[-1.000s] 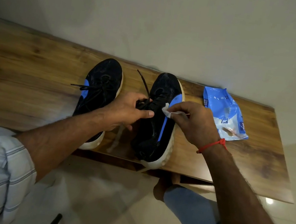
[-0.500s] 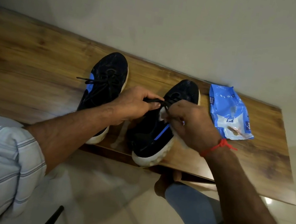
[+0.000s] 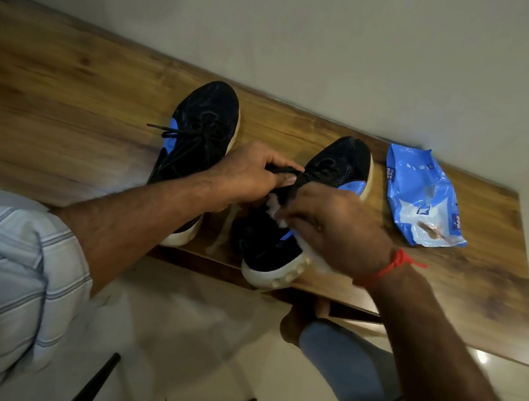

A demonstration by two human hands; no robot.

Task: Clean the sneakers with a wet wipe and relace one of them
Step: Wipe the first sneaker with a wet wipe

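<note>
In the head view, the right shoe (image 3: 302, 213) has swung since a second ago: it then lay straight beside the left shoe (image 3: 194, 154), and now its toe points off toward the wipe pack (image 3: 424, 198) while its heel hangs at the table's near edge. The left hand (image 3: 253, 177), which a second ago gripped the shoe's collar, now has its fingers curled round the lace (image 3: 286, 171) and draws it sideways off the eyelets. The right hand (image 3: 335, 229) has slid from the blue stripe down to the shoe's side and sole; its fingers are clenched on the wipe (image 3: 274, 207), of which only a white crumple shows at the fingertips. I judge the cleaning and the lace work to be overlapping here: the wiping goes on while the lace is held clear, so relacing looks near but not begun, and the left shoe sits untouched with its lace ends loose. The camera has also tipped, so the table (image 3: 61, 119) runs more steeply across the frame. It is a narrow wooden top, with the pack at its right end, well apart from the hands. Behind it is a plain pale wall; below are a light tiled floor, a bare foot (image 3: 298, 320) under the table edge and dark chair legs.
</note>
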